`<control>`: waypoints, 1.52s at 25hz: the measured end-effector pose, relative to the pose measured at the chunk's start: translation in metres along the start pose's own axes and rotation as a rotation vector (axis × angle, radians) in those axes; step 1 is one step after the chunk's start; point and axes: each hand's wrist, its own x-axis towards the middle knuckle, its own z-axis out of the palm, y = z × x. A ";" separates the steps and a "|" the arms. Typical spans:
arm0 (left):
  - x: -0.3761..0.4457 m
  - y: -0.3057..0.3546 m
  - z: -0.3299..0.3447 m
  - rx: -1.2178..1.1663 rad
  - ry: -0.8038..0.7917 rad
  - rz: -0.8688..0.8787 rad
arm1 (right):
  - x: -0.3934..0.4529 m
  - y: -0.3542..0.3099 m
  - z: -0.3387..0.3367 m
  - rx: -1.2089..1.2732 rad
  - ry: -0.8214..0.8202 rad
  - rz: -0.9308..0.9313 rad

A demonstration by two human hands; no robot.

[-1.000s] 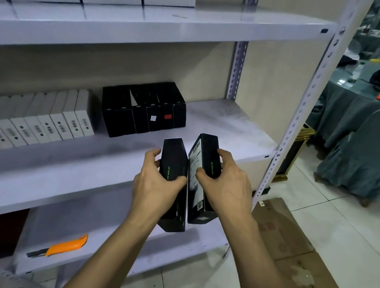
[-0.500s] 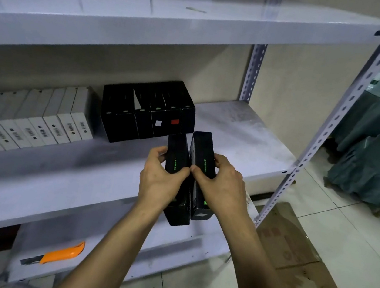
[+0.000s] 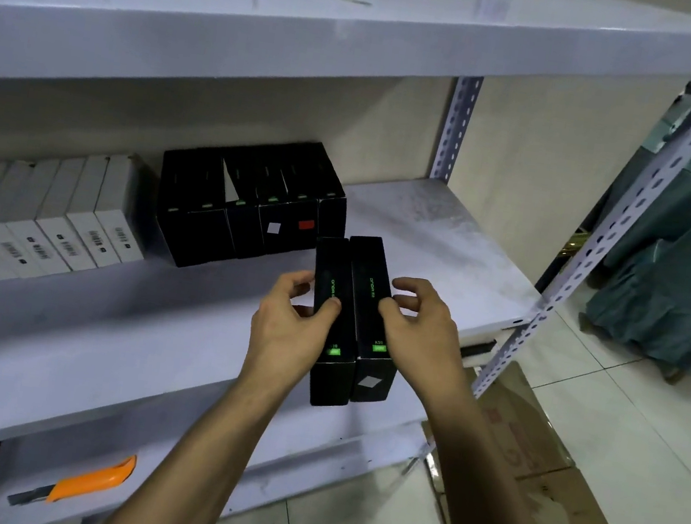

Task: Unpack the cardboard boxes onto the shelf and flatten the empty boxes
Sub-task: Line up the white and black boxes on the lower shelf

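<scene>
Two slim black boxes with green print are held side by side above the front of the middle shelf (image 3: 439, 248). My left hand (image 3: 287, 333) grips the left black box (image 3: 330, 375), thumb on its top face. My right hand (image 3: 418, 334) grips the right black box (image 3: 371, 274) from its right side. Both boxes point toward a row of several black boxes (image 3: 245, 203) standing at the back of that shelf. A flattened cardboard box (image 3: 535, 475) lies on the floor to the right of the shelf unit.
Several white boxes (image 3: 51, 229) stand in a row left of the black ones. More white boxes sit on the top shelf (image 3: 365, 42). An orange utility knife (image 3: 81, 486) lies on the bottom shelf. A perforated shelf post (image 3: 602, 253) rises at right, cloth-covered furniture beyond it.
Both hands have carried the two black boxes up and forward toward the row on the middle shelf. The boxes have closed together and now lie side by side.
</scene>
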 end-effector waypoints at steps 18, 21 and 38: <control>0.049 0.000 0.058 -0.065 -0.160 0.218 | 0.079 0.021 -0.035 -0.036 0.025 -0.114; 0.058 0.002 0.068 -0.033 -0.131 0.222 | 0.097 0.022 -0.039 0.020 -0.055 -0.103; 0.095 0.000 0.118 0.846 0.379 0.616 | 0.179 0.030 -0.036 0.060 -0.156 -0.314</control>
